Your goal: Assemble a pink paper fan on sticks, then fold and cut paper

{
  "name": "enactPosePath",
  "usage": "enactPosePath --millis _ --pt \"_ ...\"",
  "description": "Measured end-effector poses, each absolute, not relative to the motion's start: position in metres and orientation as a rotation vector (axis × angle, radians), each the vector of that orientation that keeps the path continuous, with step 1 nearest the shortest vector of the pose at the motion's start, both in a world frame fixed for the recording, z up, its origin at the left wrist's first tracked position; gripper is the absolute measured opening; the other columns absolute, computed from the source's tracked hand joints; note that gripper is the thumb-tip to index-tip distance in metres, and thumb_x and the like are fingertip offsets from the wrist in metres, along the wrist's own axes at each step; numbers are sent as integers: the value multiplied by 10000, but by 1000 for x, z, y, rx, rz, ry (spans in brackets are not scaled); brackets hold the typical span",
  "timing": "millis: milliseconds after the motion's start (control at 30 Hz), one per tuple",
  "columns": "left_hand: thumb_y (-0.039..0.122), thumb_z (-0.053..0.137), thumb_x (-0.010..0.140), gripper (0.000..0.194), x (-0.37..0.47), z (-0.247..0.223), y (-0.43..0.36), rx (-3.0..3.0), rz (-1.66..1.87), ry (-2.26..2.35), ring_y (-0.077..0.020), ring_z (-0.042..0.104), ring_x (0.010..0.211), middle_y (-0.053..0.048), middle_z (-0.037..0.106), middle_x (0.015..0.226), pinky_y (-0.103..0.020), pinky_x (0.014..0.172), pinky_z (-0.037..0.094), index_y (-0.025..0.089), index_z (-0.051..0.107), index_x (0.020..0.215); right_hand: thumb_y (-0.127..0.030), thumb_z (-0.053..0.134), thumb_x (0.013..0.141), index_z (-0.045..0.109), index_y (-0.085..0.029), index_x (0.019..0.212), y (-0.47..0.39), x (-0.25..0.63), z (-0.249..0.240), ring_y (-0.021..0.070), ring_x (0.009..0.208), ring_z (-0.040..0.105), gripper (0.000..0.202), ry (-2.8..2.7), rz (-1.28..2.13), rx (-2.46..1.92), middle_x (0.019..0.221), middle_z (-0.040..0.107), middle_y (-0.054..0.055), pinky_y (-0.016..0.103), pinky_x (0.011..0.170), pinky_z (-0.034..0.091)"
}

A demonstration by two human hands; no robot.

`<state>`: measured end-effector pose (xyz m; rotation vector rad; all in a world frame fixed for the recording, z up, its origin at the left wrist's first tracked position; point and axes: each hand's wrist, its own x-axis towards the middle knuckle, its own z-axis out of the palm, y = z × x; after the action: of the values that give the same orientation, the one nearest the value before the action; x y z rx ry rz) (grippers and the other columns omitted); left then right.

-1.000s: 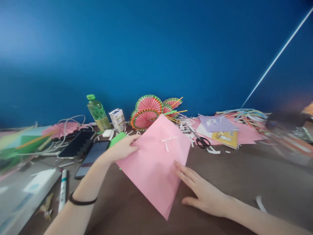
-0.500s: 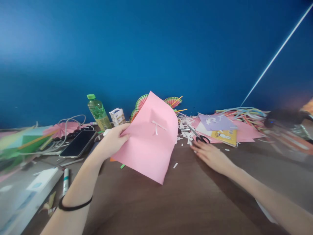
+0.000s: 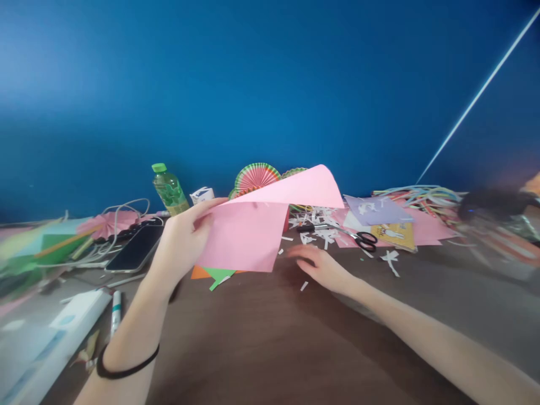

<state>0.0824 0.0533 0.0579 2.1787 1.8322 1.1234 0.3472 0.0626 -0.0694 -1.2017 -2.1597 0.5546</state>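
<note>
A sheet of pink paper (image 3: 248, 239) is pinched at its left edge by my left hand (image 3: 183, 239). It hangs above the table, and its far part curls up and over to the right. My right hand (image 3: 323, 267) is over the table just right of the sheet, fingers loosely apart, slightly blurred, with nothing in it. Black-handled scissors (image 3: 366, 241) lie beyond it, beside a scatter of white paper scraps (image 3: 324, 236). Green paper (image 3: 219, 275) and orange paper (image 3: 200, 273) peek out under the pink sheet.
Behind the sheet stands a pleated paper fan (image 3: 257, 177). A green-capped bottle (image 3: 169, 188), a small carton (image 3: 202, 195) and a phone (image 3: 135, 247) are at left, near a long white box (image 3: 59, 337) and a marker (image 3: 116, 309). Purple paper (image 3: 379, 211) and a yellow packet (image 3: 394, 235) lie right.
The pink sheet has tipped from facing me to flatter, and its far part now bends right. The white strips on it are gone from view. My right hand moved left, away from the scissors.
</note>
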Motion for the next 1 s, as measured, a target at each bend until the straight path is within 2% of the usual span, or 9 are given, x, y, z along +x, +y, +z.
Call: enactPosePath --millis 67,100,200,300,500,633,800,1000 --pt "171 404 760 434 82 59 53 2144 1122 1852 -218 603 949 27 681 1021 -309 776 480 293 627 1112 -268 436 831 556 -188 1177 73 341 -77 302 1282 324 375 -2136 175 -1432 1327 472 82 493 1037 291" --pt "168 407 757 435 81 59 54 2131 1130 1852 -219 603 952 25 681 1021 -317 789 478 292 627 1112 -317 451 836 498 -171 1251 79 343 -82 337 1314 251 443 -2130 93 -1580 1390 393 96 524 1037 267" --pt "153 406 757 440 78 58 55 2139 1168 1794 -200 598 975 32 661 1079 -309 821 466 295 624 1113 -405 376 882 389 -200 1348 92 362 -96 364 1333 188 510 -2228 92 -1827 1453 289 64 563 1032 239" --pt "139 394 758 465 76 57 57 2171 1176 1773 -185 603 959 35 644 1118 -284 785 474 299 605 1140 -385 300 913 407 -216 1338 96 383 -106 340 1327 228 470 -2278 -8 -1846 1455 286 60 544 1035 247" --pt "152 403 744 465 78 55 58 2170 1139 1822 -210 610 940 28 666 1063 -293 759 484 281 612 1139 -354 320 907 508 -233 1261 101 413 -109 340 1292 295 418 -2219 -226 -1837 1379 410 89 540 1015 279" --pt "161 402 744 444 76 54 60 2128 1174 1784 -213 598 985 30 657 1084 -296 800 475 272 633 1106 -337 300 911 533 -218 1222 108 424 -112 292 1292 318 407 -2252 -161 -1731 1370 418 93 510 1034 286" --pt "169 400 734 426 68 55 64 2081 1223 1793 -207 598 961 11 682 1006 -319 876 446 217 650 1076 -339 295 908 489 -137 1256 103 426 -113 271 1293 338 446 -2285 -38 -1712 1388 384 144 448 1038 322" --pt "169 402 722 418 59 56 67 2026 1259 1879 -208 594 952 4 691 975 -295 843 449 201 666 1045 -348 297 904 475 -100 1283 63 425 -99 241 1313 304 487 -2357 199 -1649 1403 366 129 415 1089 257"
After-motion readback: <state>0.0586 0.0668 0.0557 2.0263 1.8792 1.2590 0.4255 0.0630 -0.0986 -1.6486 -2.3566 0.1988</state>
